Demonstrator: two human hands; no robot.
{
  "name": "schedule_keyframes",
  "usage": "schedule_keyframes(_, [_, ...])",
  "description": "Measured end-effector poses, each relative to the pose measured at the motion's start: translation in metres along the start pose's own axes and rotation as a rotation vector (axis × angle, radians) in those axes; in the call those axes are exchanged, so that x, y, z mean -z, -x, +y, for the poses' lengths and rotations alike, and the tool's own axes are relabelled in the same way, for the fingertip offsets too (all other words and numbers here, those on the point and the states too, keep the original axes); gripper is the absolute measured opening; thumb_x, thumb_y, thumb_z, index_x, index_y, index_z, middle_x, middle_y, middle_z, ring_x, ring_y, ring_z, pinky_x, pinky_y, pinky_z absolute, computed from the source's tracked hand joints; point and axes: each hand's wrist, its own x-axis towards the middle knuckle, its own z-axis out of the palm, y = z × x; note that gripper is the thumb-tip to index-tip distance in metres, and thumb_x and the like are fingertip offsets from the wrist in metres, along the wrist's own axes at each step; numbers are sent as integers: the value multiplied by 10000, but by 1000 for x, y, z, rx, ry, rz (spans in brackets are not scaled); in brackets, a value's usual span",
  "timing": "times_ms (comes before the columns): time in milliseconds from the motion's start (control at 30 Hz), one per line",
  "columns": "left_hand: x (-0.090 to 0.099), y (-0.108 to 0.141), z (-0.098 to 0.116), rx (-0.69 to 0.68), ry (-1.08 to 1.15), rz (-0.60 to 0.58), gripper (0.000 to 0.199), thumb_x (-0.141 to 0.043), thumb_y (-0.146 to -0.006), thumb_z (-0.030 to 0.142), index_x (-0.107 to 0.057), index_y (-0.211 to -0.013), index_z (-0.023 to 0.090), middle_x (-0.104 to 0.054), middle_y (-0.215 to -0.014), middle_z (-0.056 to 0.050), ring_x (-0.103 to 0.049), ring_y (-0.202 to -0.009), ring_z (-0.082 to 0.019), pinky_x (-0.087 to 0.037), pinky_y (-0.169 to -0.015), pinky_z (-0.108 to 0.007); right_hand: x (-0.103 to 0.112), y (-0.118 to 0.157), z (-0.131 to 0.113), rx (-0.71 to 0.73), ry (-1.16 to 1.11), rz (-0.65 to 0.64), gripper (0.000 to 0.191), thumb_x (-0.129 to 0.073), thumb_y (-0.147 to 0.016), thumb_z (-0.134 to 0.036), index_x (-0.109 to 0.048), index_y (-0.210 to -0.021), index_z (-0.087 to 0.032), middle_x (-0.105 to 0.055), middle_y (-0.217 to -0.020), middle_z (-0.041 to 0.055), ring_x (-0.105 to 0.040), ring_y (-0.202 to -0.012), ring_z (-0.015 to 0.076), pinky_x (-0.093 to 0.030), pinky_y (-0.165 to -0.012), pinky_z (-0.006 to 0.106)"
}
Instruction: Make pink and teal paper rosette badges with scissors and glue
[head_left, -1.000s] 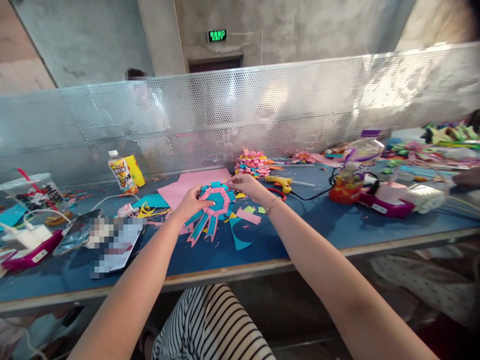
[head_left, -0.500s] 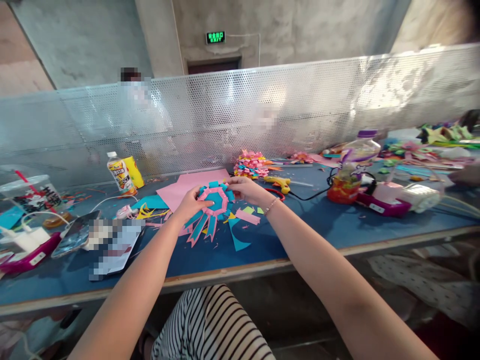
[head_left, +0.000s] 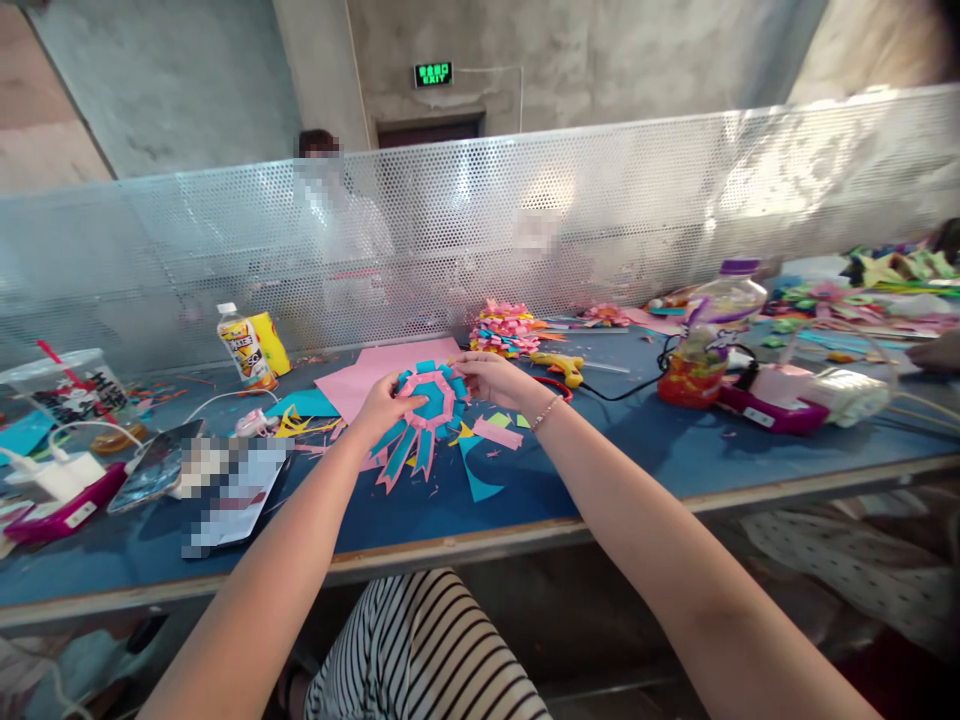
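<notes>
A blue and pink paper rosette [head_left: 430, 400] with forked ribbon tails is held just over the blue table. My left hand [head_left: 385, 408] grips its left side, thumb lying on the blue centre. At its upper right edge, my right hand [head_left: 486, 374] pinches one of the paper loops between thumb and fingers. Pink paper sheets [head_left: 360, 375] lie behind the rosette. A curved blue paper scrap [head_left: 480, 475] and a pink strip [head_left: 497, 433] rest to its right, among small yellow and green bits.
Behind my right hand are a pile of paper flowers [head_left: 502, 328] and a yellow glue gun [head_left: 559, 366] with a black cord. A purple-capped bottle [head_left: 697, 340] stands right. Leftward are a drink bottle [head_left: 246, 348], a phone [head_left: 236, 505] and a plastic cup [head_left: 71, 395]. A perforated screen [head_left: 450, 230] borders the table.
The person behind the screen has moved to the right. My hands keep hold of the rosette with barely any shift. At the far right edge, another person's hand now shows.
</notes>
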Motion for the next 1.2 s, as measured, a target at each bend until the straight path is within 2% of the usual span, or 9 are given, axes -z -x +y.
schedule_keyframes(133, [0,0,2,-2,-41,5,270,-710,-578,289,-558,-757,154,-464,-633,37,-450,-563,-96,-402,-524,-232,-1,1,-1,71,31,-33,125,-651,-704,-222,-582,-775,-147,-540,-616,-21,-481,-495,63,-394,-450,184])
schedule_keyframes(300, [1,-3,2,-121,-175,74,223,-686,-610,278,-582,-762,153,-494,-648,23,-457,-605,-109,-385,-575,-241,-2,4,-1,201,159,-52,153,-646,-707,-256,-585,-798,-149,-530,-711,-16,-476,-585,58,-387,-509,177])
schedule_keyframes(400, [2,-4,2,-156,-197,69,219,-672,-628,276,-596,-798,160,-532,-678,16,-474,-633,-118,-389,-610,-249,-2,4,1,288,239,-97,155,-620,-711,-229,-578,-836,-148,-540,-767,-4,-497,-655,72,-409,-578,193])
schedule_keyframes(533, [2,-2,5,-176,-233,82,193,-653,-645,281,-591,-787,165,-545,-687,17,-481,-637,-122,-379,-603,-241,-2,3,2,387,358,-169,273,-600,-692,-179,-549,-959,-163,-564,-902,24,-540,-788,112,-442,-689,239])
schedule_keyframes(600, [1,-1,7,-206,-291,116,156,-638,-656,270,-574,-760,173,-534,-671,24,-479,-635,-121,-375,-600,-236,-4,3,2,454,492,-139,293,-596,-685,-178,-540,-973,-167,-561,-891,26,-540,-792,125,-446,-702,261])
schedule_keyframes(733, [1,-1,7,-327,-413,207,110,-625,-672,237,-546,-731,188,-551,-705,15,-499,-686,-136,-389,-653,-254,-9,4,6,666,830,82,255,-556,-670,-124,-540,-918,-176,-560,-841,20,-531,-782,138,-435,-706,273])
schedule_keyframes(833, [4,-2,8,-453,-479,242,97,-630,-656,171,-544,-695,194,-576,-719,-2,-515,-741,-162,-396,-701,-287,-14,5,9,801,942,160,229,-506,-657,-70,-521,-859,-178,-571,-829,28,-537,-787,147,-430,-713,276])
schedule_keyframes(1000, [8,6,17,-651,-589,329,158,-581,-644,53,-564,-642,210,-627,-760,-8,-523,-819,-183,-368,-792,-340,-20,8,12,1009,1059,151,255,-441,-622,-10,-483,-782,-204,-582,-819,36,-543,-806,167,-431,-735,308])
schedule_keyframes(1200, [12,12,21,-707,-634,423,164,-592,-654,69,-604,-665,232,-649,-832,-14,-516,-885,-202,-349,-819,-364,-30,11,17,1136,1157,97,226,-428,-681,-29,-469,-792,-222,-593,-879,61,-541,-937,201,-420,-815,375])
